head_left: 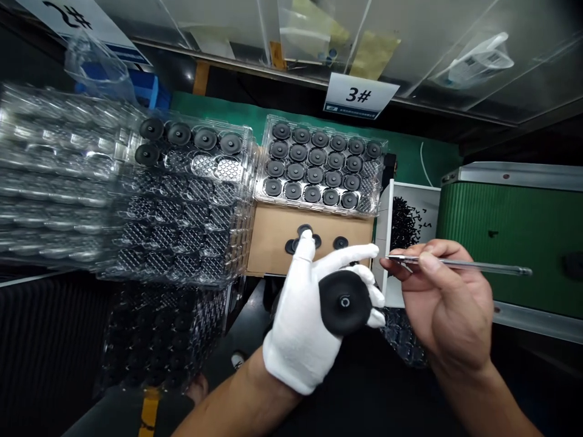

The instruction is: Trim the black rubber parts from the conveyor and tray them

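My left hand (303, 321), in a white glove, has a black round disc (345, 303) resting against its palm. Three fingers curl behind the disc's edge, while the thumb points up and the index finger stretches right. A small raised ring marks the disc's middle. Bare and to the right, my right hand (444, 303) pinches a slim pen (483, 266) with a clear barrel. The pen lies nearly level, its metal tip pointing left close to my left index fingertip. Beyond the left thumb, several smaller black discs (291, 246) lie on a brown cardboard sheet (268, 237).
A clear tray (371, 200) of black discs sits at the back. To its left stands a stack of clear trays (182, 212), the top one partly filled. Small black pieces (403, 221) fill a white box (421, 194) beside a green conveyor belt (523, 230). A "3#" sign (359, 96) hangs above.
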`<state>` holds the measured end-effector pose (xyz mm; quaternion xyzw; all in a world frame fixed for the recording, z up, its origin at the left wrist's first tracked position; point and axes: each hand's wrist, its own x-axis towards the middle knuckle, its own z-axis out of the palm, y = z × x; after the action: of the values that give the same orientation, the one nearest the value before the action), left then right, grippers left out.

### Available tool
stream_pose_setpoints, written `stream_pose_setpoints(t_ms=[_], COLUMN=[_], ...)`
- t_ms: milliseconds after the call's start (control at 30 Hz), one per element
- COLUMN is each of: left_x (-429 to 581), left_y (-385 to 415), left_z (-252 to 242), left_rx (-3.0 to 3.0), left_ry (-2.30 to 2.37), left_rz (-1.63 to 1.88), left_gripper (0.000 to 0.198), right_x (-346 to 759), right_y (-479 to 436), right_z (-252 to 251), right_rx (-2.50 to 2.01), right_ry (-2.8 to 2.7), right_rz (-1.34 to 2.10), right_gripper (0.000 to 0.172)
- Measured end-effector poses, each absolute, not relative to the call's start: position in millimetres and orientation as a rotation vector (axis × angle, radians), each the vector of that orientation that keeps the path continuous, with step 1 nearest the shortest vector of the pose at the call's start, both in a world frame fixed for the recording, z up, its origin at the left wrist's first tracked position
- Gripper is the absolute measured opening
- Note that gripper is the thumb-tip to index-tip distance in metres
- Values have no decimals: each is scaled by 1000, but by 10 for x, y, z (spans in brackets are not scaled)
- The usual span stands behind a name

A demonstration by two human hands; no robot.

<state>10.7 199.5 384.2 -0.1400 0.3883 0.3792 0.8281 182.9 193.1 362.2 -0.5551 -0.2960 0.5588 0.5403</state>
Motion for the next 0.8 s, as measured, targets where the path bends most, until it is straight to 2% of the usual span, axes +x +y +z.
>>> stream_pose_setpoints(t_ms=[100,233,300,433,633,800], left_x=[42,-37,-69,-126,-234,-299], left_y=[2017,2053,2082,2157,2318,2407], left_z=[3793,3734,3705,3652,3532,3521], left_rx=[-224,-27,-8,-18,-201,-223], left_ry=[838,902,897,945,825,797], left_rz=[829,838,822,804,750,708], left_gripper=[71,32,25,35,67,75], right_x=[1784,1720,1688,1622,1546,1511], right_y=[2009,2090,2123,2189,2268,2319], right_z=[3560,3465,3421,3352,3284,3253], right_rx=[-1383,-1460,-1487,-1534,-1572,-1565], right_ry=[-632,-573,-552,-542,-496,-474], right_rz=[1322,1329,1333,1347,1336,1347], right_gripper=[3,5,6,5,5,5])
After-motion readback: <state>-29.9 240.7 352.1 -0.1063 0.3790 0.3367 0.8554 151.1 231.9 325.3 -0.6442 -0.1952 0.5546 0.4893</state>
